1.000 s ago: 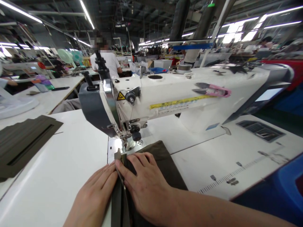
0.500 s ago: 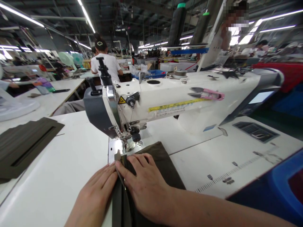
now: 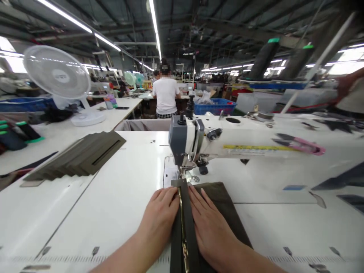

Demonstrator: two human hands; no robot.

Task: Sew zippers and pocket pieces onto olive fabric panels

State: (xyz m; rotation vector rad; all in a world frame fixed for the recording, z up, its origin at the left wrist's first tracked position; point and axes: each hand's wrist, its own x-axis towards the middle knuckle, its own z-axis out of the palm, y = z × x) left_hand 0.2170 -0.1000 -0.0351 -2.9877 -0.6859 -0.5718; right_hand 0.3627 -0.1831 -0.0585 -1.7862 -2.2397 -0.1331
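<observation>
A dark olive fabric strip with a gold-toothed zipper (image 3: 182, 220) runs lengthwise toward me, its far end at the sewing machine's presser foot (image 3: 183, 175). My left hand (image 3: 159, 214) is closed on the strip's left edge near that end, thumb and fingertips together. Flat along the other edge lies my right hand (image 3: 212, 231), fingers stretched out, partly over a larger olive fabric panel (image 3: 218, 193). The zipper's metal pull (image 3: 185, 252) shows between my wrists. The white sewing machine (image 3: 256, 140) stands just beyond both hands.
Left on the table is a fanned stack of olive pieces (image 3: 85, 155) with slots. A white fan (image 3: 58, 74) and thread cones (image 3: 21, 132) stand farther left. Pink-handled thread snips (image 3: 301, 144) rest on the machine arm. A person in a white shirt (image 3: 166, 94) is ahead.
My view has swung left, bringing the fan into sight. My hands have moved apart, and the right one no longer covers the zipper, whose teeth and pull now show.
</observation>
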